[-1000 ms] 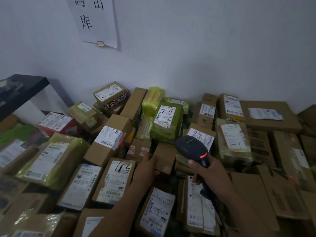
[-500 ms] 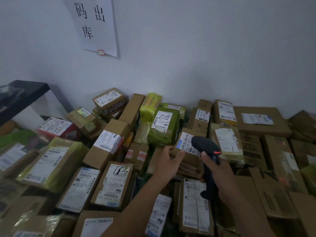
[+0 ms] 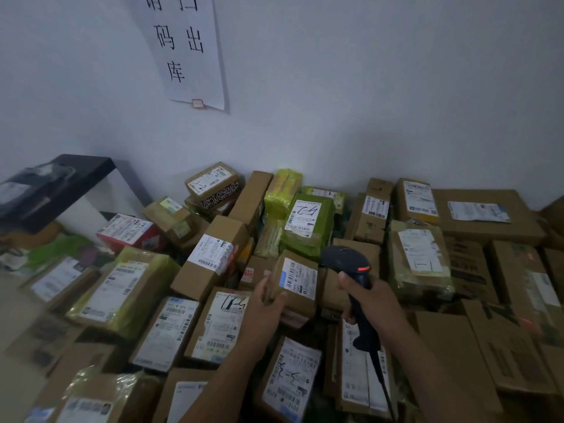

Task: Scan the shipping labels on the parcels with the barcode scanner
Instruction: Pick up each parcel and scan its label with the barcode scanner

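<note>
A heap of cardboard and green-wrapped parcels with white shipping labels covers the floor against the wall. My left hand [image 3: 265, 303] grips a small brown parcel [image 3: 294, 296] at its left side and holds it tilted up, its white label [image 3: 299, 278] facing me. My right hand [image 3: 370, 300] holds the handle of a black barcode scanner [image 3: 348, 261]. The scanner's head sits just right of that label, with a red light lit on its side. A cable hangs from the handle's base.
A black shelf [image 3: 79, 175] stands at the left by the white wall. A paper sign [image 3: 186, 50] with black characters hangs on the wall. Large brown boxes [image 3: 485, 218] fill the right side; a green parcel [image 3: 308, 224] lies behind the held one.
My left hand went from the pile to the small brown parcel, took hold of it and tilted its label up. The scanner's red light is lit again. The view tilted up.
</note>
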A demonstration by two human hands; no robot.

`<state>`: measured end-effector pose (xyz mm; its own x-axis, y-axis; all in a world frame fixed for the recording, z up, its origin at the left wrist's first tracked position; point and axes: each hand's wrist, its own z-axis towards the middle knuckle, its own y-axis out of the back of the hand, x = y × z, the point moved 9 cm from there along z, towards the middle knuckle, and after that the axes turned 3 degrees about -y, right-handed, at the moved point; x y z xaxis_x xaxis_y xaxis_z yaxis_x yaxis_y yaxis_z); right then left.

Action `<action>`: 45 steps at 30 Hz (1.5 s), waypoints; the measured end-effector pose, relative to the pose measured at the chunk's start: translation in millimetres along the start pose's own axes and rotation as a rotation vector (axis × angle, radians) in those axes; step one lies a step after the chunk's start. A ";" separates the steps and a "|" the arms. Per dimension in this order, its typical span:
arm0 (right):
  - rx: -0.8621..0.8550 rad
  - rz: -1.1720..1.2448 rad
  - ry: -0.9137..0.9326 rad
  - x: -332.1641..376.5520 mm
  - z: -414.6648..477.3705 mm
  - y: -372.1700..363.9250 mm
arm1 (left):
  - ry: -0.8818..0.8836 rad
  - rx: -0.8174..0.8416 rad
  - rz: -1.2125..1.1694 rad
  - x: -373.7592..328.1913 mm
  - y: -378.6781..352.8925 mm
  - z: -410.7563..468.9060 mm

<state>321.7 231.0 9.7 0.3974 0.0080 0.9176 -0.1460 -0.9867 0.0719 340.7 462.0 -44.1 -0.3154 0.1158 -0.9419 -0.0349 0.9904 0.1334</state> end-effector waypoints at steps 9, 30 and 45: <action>-0.113 0.038 -0.076 -18.7 28.5 25.7 | -0.179 -0.038 0.593 -17.1 -7.7 30.1; -0.168 -0.024 0.004 1.5 88.4 63.3 | -0.037 -0.065 0.917 -53.0 -86.4 155.4; 0.062 0.514 0.071 31.3 49.4 43.2 | -0.332 -0.093 0.385 -120.7 -76.6 23.4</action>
<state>372.6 180.6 22.2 0.2256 -0.4707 0.8530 -0.2513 -0.8740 -0.4159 403.7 373.9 52.2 -0.0046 0.5033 -0.8641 -0.0643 0.8622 0.5025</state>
